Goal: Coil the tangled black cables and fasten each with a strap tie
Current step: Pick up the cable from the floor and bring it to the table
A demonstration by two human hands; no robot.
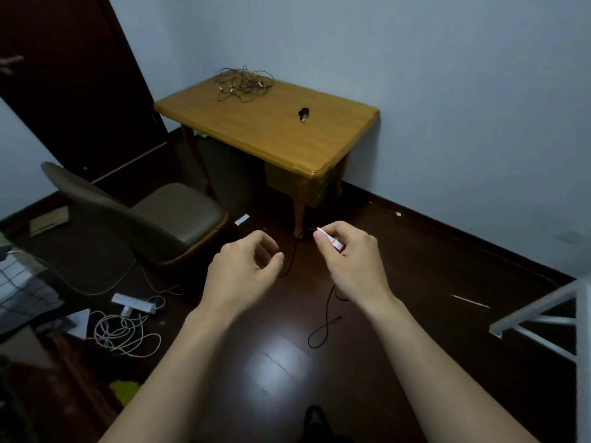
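Note:
A thin black cable [323, 327] runs between my two hands and hangs in a loop below them, over the dark floor. My right hand [347, 254] pinches the cable's white and red plug end [329, 239] between curled fingers. My left hand [246, 263] has its fingers curled round the cable a little to the left. On the far end of the wooden table [271, 129] lies a tangle of black cables [244, 83]. A small black coiled item [303, 114] sits near the table's middle.
A brown chair [153, 219] stands left of the table. A white power strip [134, 304] and white cords [124, 334] lie on the floor at left. A white metal frame [550, 318] juts in at right. Walls close the corner behind the table.

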